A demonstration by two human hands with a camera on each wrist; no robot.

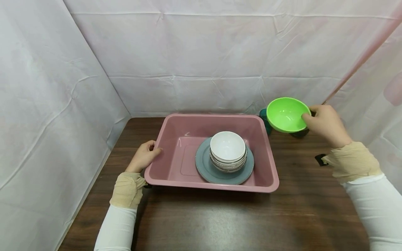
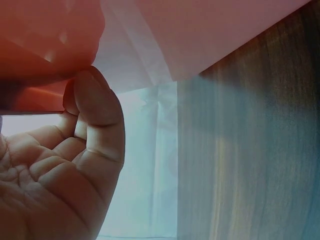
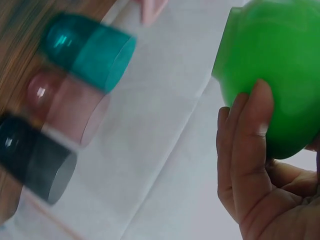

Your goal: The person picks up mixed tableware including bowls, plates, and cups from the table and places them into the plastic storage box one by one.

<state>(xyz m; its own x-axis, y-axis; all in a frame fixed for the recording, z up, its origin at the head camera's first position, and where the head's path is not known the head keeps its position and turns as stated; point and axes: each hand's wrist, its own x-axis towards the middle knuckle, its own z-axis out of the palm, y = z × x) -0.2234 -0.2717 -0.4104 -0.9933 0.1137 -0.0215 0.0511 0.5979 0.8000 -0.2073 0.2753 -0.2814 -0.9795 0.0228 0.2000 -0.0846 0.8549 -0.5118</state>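
Note:
My left hand (image 1: pixel 143 156) grips the left rim of a pink plastic tub (image 1: pixel 207 185), thumb over the edge; the left wrist view shows thumb and fingers pinching it. In the tub, toward its right, lies a grey-blue plate (image 1: pixel 202 166). A stack of bowls sits on that plate, a white bowl (image 1: pixel 227 146) on top and bowls with darker rims (image 1: pixel 226 167) below. Beyond the tub's right back corner, my right hand (image 1: pixel 326 123) holds a bright green bowl (image 1: pixel 286 113) by its right edge. It is raised and tilted, its inside facing me; its outside fills the right wrist view's upper right.
Behind the green bowl, upside-down cups stand by the back curtain: a teal cup (image 3: pixel 90 50), a pink cup (image 3: pixel 72 106) and a dark cup (image 3: pixel 37 156). White curtains (image 1: pixel 188 52) enclose the dark wooden table (image 1: pixel 213 219) at the back and sides.

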